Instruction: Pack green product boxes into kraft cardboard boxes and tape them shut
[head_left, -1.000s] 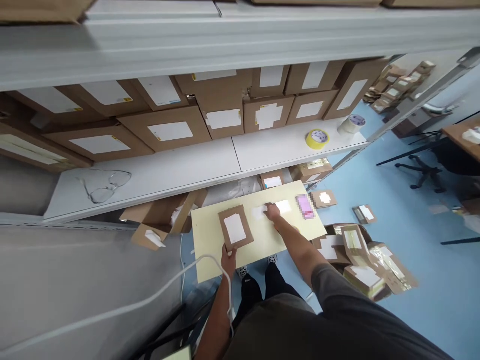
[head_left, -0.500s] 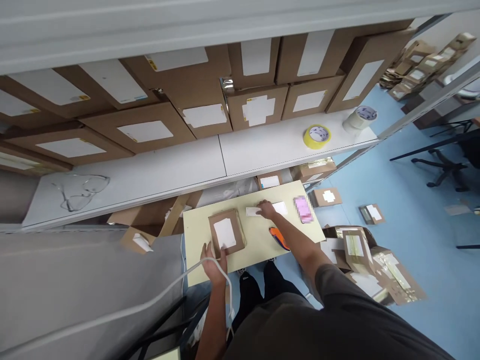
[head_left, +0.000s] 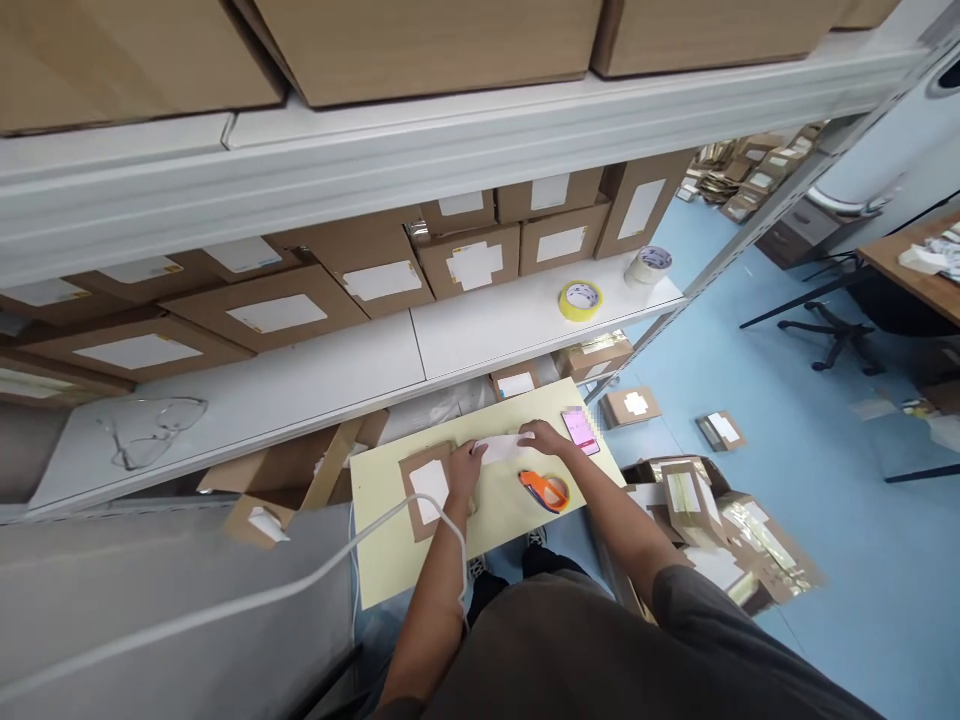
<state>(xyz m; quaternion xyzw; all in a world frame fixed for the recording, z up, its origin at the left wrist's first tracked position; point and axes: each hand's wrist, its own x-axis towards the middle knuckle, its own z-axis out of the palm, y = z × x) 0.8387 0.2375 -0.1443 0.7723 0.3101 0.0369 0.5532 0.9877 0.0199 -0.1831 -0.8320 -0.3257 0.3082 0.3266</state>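
A white paper strip (head_left: 501,448) stretches between my two hands above the pale yellow table (head_left: 386,575). My left hand (head_left: 466,468) pinches its left end, and my right hand (head_left: 544,440) grips the other end. Beneath and beside my left hand lies a flat brown cardboard box (head_left: 417,520) with a white label (head_left: 430,488) on top; my left hand and forearm hide part of it. Close below my right hand is an orange tape dispenser (head_left: 534,486) with a roll of tape. A phone with a pink screen (head_left: 581,432) lies to the right.
A white cable (head_left: 300,605) crosses in front of my left forearm. Behind the table runs a white shelf (head_left: 360,378) with labelled boxes, a yellow tape roll (head_left: 580,300), a clear tape roll (head_left: 649,265) and glasses (head_left: 154,432). Boxes (head_left: 697,510) are piled at right.
My left hand has left the box's near left edge and moved up and right to the paper strip. The strip is now held between both hands. The view has shifted.
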